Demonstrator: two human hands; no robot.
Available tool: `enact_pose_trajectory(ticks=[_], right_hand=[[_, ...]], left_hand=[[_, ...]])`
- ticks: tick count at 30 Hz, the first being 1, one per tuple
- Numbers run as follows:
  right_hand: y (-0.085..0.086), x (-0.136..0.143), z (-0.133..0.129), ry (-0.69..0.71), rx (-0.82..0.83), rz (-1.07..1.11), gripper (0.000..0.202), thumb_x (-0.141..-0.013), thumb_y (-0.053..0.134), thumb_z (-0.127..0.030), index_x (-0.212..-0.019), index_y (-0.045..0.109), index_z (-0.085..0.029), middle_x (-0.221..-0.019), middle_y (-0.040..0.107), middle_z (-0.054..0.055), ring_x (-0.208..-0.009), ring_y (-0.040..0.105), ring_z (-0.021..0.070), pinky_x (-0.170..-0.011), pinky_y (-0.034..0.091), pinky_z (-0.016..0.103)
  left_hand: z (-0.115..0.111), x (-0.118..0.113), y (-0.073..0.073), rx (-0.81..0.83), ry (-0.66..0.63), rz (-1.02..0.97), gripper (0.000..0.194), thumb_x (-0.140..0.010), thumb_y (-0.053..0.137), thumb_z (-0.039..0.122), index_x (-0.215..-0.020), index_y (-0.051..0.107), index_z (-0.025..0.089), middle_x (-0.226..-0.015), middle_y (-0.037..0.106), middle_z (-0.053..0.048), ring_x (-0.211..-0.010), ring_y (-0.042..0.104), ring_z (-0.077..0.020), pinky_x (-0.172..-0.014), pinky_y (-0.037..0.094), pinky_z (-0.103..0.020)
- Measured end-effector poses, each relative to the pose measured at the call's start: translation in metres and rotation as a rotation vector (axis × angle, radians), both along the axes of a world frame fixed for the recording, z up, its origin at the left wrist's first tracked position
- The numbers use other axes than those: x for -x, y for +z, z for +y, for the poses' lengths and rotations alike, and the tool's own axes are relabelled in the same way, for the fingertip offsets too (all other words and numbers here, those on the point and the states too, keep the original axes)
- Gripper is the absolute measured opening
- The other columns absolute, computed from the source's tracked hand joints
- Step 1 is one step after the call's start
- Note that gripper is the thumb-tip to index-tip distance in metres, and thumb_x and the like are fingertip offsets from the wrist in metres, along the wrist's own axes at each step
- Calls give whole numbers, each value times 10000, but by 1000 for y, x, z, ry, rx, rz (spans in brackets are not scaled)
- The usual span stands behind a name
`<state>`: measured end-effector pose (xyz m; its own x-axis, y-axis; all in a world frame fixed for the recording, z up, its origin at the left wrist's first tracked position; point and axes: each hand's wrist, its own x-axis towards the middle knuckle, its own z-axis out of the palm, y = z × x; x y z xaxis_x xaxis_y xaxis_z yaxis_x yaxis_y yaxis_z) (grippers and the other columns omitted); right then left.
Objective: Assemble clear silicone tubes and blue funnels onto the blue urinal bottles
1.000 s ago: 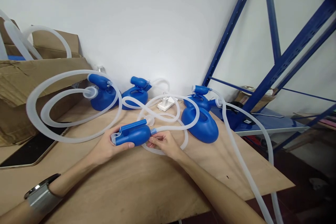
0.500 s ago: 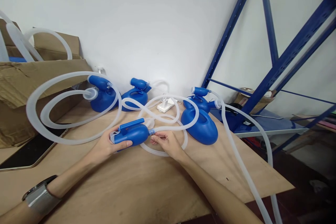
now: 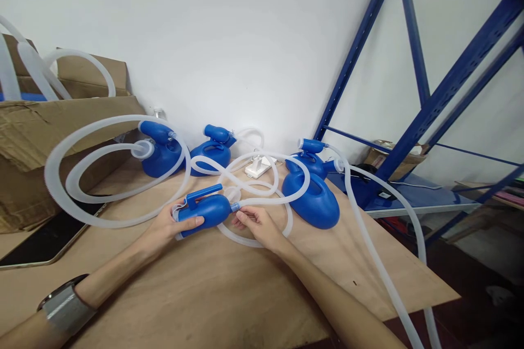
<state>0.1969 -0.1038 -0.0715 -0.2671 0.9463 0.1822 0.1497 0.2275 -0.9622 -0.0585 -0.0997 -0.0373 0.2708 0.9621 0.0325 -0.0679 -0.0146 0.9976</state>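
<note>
My left hand (image 3: 174, 221) is wrapped round a blue plastic urinal head (image 3: 208, 211), its thumb lying along the near side. The bar-shaped handle points up, and the wide end sits in my palm. From the narrow end runs a translucent white hose (image 3: 270, 201), joined at a small clear connector (image 3: 234, 206). Just below that joint, my right hand (image 3: 257, 226) has its fingers curled in a pinch beside the hose; anything between the fingertips is too small to make out. Behind them, a clear round cap (image 3: 232, 194) lies partly hidden on the wooden table (image 3: 196, 289).
Several blue urinal bottles (image 3: 315, 202) with coiled hoses stand along the wall. A white power strip (image 3: 260, 167) lies between them. At left are a cardboard box (image 3: 69, 125) holding more hoses and a dark tablet (image 3: 36, 242). A blue metal rack (image 3: 413, 131) stands right.
My left hand still holds the urinal head, which has barely shifted. The fingers of my right hand have moved slightly at the hose joint. The whole view has shifted a little.
</note>
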Motion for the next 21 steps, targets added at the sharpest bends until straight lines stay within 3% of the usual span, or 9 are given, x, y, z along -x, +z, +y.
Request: enact_pose_trajectory(ticks=[3, 7, 10, 12, 16, 21], right_hand=[[1, 0, 0, -1, -9, -9, 467, -894, 636, -642, -936, 731, -188, -896, 756, 58, -870, 712, 215, -829, 573, 352], [5, -6, 1, -69, -102, -122, 493, -995, 484, -610, -948, 745, -194, -917, 764, 68, -870, 709, 224, -837, 558, 365], [7, -17, 2, -180, -287, -426, 391, -1021, 489, -498, -1060, 766, -225, -1025, 770, 88, -1013, 688, 273, -947, 514, 425], [5, -26, 5, -220, -406, -646, 322, -995, 551, -415, -1183, 747, -242, -1204, 731, 109, -1189, 617, 312, -1058, 450, 472], [-1, -35, 14, -178, -394, -813, 493, -987, 552, -376, -1461, 561, -239, -1560, 487, 108, -1446, 411, 319, -1198, 329, 499], [1, -21, 30, -123, -335, -843, 635, -985, 552, -343, -1585, 369, -247, -1596, 438, 114, -1474, 393, 330, -1212, 321, 509]], left_hand=[[-1, 0, 1, 11, -10, -25, 650, -653, 913, 432, -1220, 716, 181, -1204, 767, -89, -1138, 691, -366, -919, 570, -358], [0, 2, 3, -7, 26, 4, 643, -657, 917, 426, -1224, 719, 197, -1202, 769, -79, -1131, 699, -345, -922, 567, -338], [4, 4, 3, -13, 97, 6, 647, -639, 923, 433, -1207, 727, 194, -1182, 774, -104, -1101, 716, -345, -934, 577, -368], [8, 6, 2, -27, 139, -4, 681, -629, 924, 447, -1231, 718, 204, -1207, 766, -117, -1128, 708, -353, -962, 576, -395], [18, 13, 1, -88, 227, 54, 751, -591, 929, 507, -1251, 712, 224, -1203, 770, -112, -1170, 690, -373, -1006, 565, -452], [30, 23, -2, -139, 193, 64, 814, -548, 938, 533, -1257, 711, 205, -1209, 764, -132, -1177, 681, -400, -1029, 553, -508]])
